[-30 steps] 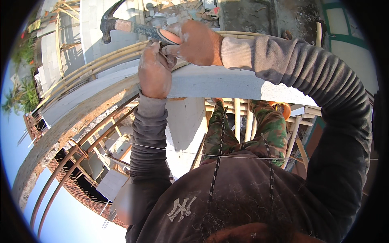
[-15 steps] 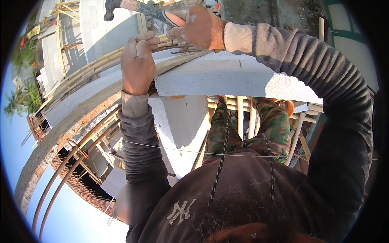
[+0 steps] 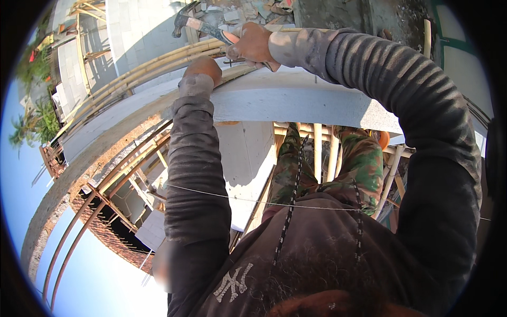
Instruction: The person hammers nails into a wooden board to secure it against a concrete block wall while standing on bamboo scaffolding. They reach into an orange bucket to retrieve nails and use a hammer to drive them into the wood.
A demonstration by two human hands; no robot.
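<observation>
My right hand (image 3: pixel 252 45) is wrapped round the handle of a claw hammer (image 3: pixel 207 30). The hammer's dark head points away to the left, above the far side of the pale block wall (image 3: pixel 301 103). Just left of it, my left hand (image 3: pixel 205 67) reaches down at the wall's far edge, beside a timber board running along there. Only the back of that hand shows; its fingers, and anything in them, are hidden.
A thin white string (image 3: pixel 253 202) stretches across in front of my body. Long bamboo poles (image 3: pixel 153 66) run along the wall's far side, with rubble (image 3: pixel 232 15) beyond. Bent rusty bars (image 3: pixel 79 232) stand at the left. More bamboo (image 3: pixel 318 153) lies below, by my legs.
My left hand has moved down and right to the wall's edge, its fingers going out of sight. The hammer and my right hand have come lower; the hammer head has shifted right.
</observation>
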